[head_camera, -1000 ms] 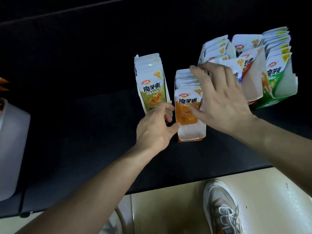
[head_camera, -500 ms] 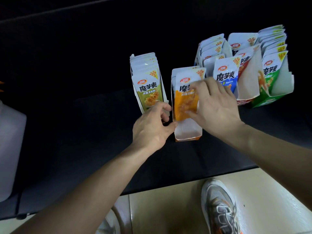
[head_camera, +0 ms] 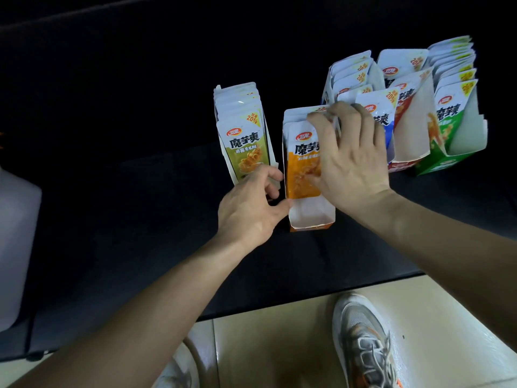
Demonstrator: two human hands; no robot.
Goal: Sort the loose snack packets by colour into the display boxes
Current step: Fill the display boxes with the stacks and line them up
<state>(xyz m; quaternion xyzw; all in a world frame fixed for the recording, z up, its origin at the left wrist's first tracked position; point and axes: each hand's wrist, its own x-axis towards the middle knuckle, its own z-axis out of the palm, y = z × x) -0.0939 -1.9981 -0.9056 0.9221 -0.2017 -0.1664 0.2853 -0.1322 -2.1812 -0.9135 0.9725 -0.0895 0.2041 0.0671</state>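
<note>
An orange display box [head_camera: 310, 219] stands on the dark table with orange snack packets [head_camera: 300, 169] upright in it. My right hand [head_camera: 349, 161] lies over the right side of those packets, fingers spread across their tops and thumb on the front packet. My left hand [head_camera: 251, 205] grips the orange box's left wall near its front. To the left stands an olive-green box of packets [head_camera: 246, 147]. To the right are a blue packet box [head_camera: 383, 113], a red box [head_camera: 411, 130] and a green box [head_camera: 453, 127], all holding packets.
The black table [head_camera: 112, 219] ends at a front edge above a pale tiled floor. A pale grey container [head_camera: 16, 247] sits at the far left. My shoes [head_camera: 361, 340] show below the table edge.
My right hand slid from the packet tops down onto the front orange packet, then back up across the stack. The left hand stayed on the box's left wall.
</note>
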